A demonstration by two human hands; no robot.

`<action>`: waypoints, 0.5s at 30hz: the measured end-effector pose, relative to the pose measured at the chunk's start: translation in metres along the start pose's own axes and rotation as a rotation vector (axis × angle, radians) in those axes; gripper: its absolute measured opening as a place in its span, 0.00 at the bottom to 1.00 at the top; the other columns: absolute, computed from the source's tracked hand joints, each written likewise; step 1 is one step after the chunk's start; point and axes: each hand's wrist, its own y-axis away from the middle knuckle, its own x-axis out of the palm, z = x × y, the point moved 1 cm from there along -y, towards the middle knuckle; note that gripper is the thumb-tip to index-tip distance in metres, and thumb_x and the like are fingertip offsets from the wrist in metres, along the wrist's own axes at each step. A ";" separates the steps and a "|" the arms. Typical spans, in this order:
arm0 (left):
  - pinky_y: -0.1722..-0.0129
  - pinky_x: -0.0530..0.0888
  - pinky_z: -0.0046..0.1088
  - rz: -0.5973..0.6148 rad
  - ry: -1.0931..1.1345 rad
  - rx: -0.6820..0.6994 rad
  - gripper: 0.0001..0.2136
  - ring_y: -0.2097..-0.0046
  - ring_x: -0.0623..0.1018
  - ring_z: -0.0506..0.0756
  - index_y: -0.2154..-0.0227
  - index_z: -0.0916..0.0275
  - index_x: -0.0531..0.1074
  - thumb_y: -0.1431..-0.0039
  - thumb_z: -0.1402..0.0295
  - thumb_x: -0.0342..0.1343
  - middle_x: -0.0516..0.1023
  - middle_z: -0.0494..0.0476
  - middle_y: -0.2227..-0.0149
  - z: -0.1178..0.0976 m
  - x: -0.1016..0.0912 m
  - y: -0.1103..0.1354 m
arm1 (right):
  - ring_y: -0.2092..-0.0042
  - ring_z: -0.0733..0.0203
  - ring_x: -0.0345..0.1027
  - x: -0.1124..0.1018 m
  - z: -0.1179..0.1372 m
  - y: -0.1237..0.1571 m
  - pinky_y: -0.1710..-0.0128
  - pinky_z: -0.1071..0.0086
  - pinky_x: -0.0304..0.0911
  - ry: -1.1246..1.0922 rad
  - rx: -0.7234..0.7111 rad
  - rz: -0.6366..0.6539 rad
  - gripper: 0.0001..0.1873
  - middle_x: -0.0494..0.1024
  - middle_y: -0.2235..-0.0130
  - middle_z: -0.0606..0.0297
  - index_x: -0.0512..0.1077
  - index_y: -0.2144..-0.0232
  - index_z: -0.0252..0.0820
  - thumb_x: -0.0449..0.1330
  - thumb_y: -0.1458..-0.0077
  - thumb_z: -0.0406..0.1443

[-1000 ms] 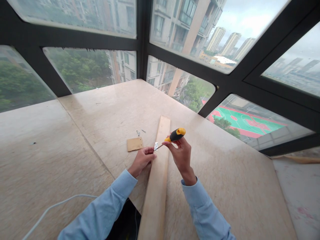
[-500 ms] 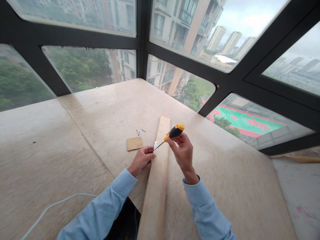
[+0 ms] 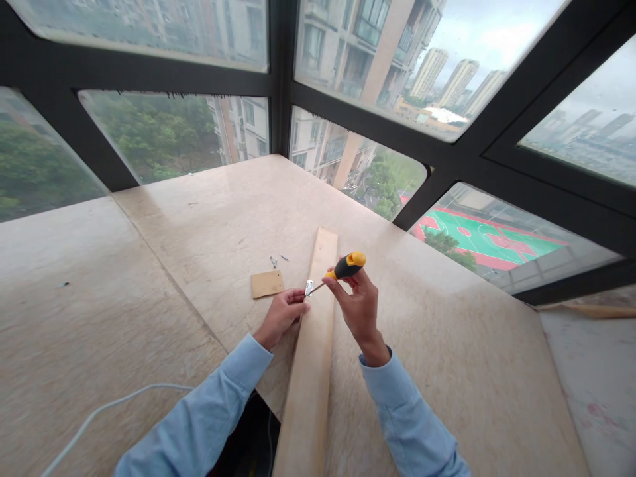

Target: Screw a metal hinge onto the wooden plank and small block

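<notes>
A long pale wooden plank (image 3: 309, 371) lies lengthwise before me, with a small silver metal hinge (image 3: 310, 286) on its left edge. My left hand (image 3: 282, 314) is at that edge, fingers closed on the hinge, the thumb on the wood. In my right hand (image 3: 360, 305) is a screwdriver (image 3: 349, 265) with a black and yellow handle, tilted up to the right. Its shaft slants down to the hinge's lower part; the tip is too small to make out. Left of the plank lie a tan square piece of board (image 3: 267, 284) and several small screws (image 3: 273, 262).
The plank rests on a beige stone ledge (image 3: 422, 318) under dark window frames (image 3: 348, 116). A white cable (image 3: 114, 401) curves across the lower left. Below my left forearm is a dark gap (image 3: 248, 440). A small dark bit (image 3: 63, 284) lies far left.
My right hand and the screwdriver have shifted slightly left, the handle turned a little in my fingers. My left hand keeps its place at the hinge.
</notes>
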 end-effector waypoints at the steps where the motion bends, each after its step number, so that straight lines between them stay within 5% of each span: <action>1: 0.62 0.74 0.27 -0.002 0.002 -0.001 0.24 0.59 0.78 0.55 0.58 0.68 0.73 0.62 0.70 0.67 0.79 0.63 0.56 0.000 0.000 0.000 | 0.54 0.55 0.75 0.000 0.001 0.000 0.49 0.57 0.70 -0.067 0.015 0.035 0.18 0.80 0.57 0.59 0.71 0.54 0.42 0.66 0.47 0.39; 5: 0.63 0.73 0.26 -0.005 0.007 -0.005 0.24 0.60 0.78 0.54 0.58 0.68 0.73 0.62 0.70 0.67 0.79 0.63 0.57 0.001 -0.001 -0.001 | 0.43 0.54 0.69 0.000 0.005 -0.001 0.45 0.55 0.67 -0.264 0.024 0.168 0.25 0.74 0.46 0.55 0.61 0.42 0.45 0.60 0.41 0.38; 8: 0.62 0.74 0.27 -0.009 0.007 -0.001 0.24 0.61 0.78 0.53 0.58 0.68 0.73 0.62 0.70 0.67 0.79 0.63 0.57 0.000 -0.001 0.000 | 0.41 0.53 0.66 -0.001 0.003 -0.002 0.43 0.54 0.65 -0.137 -0.016 0.152 0.27 0.70 0.43 0.54 0.62 0.43 0.46 0.63 0.43 0.39; 12: 0.62 0.74 0.27 -0.002 -0.005 -0.003 0.24 0.60 0.78 0.54 0.57 0.68 0.73 0.62 0.70 0.67 0.79 0.62 0.57 -0.002 0.000 0.001 | 0.55 0.53 0.74 -0.002 -0.004 -0.002 0.50 0.54 0.70 0.085 -0.023 0.021 0.26 0.78 0.57 0.57 0.69 0.51 0.41 0.69 0.51 0.41; 15: 0.62 0.74 0.28 -0.008 -0.007 -0.008 0.24 0.59 0.78 0.55 0.57 0.68 0.74 0.62 0.70 0.67 0.79 0.62 0.57 -0.001 -0.001 0.000 | 0.58 0.55 0.75 -0.002 -0.002 -0.002 0.52 0.56 0.71 -0.016 -0.010 -0.014 0.20 0.79 0.60 0.59 0.70 0.53 0.41 0.67 0.48 0.39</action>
